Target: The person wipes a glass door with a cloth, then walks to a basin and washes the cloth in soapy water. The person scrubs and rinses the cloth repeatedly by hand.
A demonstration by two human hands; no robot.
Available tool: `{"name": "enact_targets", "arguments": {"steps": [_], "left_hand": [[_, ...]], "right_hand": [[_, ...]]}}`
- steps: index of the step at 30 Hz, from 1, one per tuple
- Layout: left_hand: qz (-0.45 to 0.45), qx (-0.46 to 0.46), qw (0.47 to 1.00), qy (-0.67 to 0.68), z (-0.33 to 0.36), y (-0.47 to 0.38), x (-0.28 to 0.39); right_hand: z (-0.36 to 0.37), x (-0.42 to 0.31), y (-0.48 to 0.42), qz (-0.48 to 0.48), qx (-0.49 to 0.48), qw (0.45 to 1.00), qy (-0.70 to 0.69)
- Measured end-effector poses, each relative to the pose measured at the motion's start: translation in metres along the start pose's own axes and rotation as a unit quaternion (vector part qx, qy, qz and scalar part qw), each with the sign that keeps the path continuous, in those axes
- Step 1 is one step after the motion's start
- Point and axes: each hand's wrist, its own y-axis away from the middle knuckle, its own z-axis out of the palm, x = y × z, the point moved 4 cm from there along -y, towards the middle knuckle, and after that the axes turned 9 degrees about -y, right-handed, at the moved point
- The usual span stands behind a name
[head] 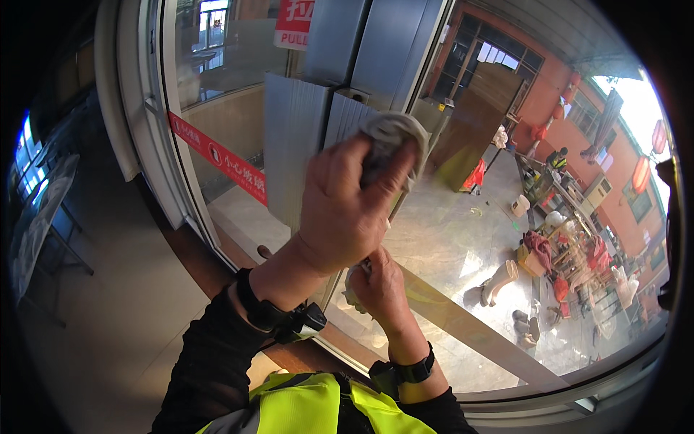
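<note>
A crumpled grey-white cloth (398, 130) is gripped in my left hand (344, 200), which is raised in front of the metal door frame, near the edge of the glass. Lower and to the right, my right hand (382, 282) is closed around a second pale cloth (352, 293), mostly covered by the fingers. Large metal door handles (298, 146) stand just beyond my left hand. Whether the upper cloth touches the frame cannot be told.
A red warning strip (217, 157) crosses the left glass door. Through the right pane show a brown board (480, 125), beige boots (499, 282), a white bucket (520, 206), cluttered racks and a distant person (557, 159) in a vest. A covered chair (46, 211) stands left.
</note>
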Motion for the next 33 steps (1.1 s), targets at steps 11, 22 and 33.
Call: {"name": "enact_targets", "arguments": {"steps": [11,22,33], "left_hand": [[0.114,-0.144,0.982,-0.050,-0.008,0.057,0.013],[0.170,-0.150,0.970,-0.090,-0.011,0.001,-0.002],[0.169,-0.170,0.967,-0.089,-0.006,0.076,0.011]], "right_hand": [[-0.001,0.015,0.011,0.069,-0.048,0.992,-0.098],[0.010,0.020,0.027,0.150,-0.095,0.958,-0.227],[0.009,0.031,0.035,0.169,-0.108,0.924,-0.324]]}}
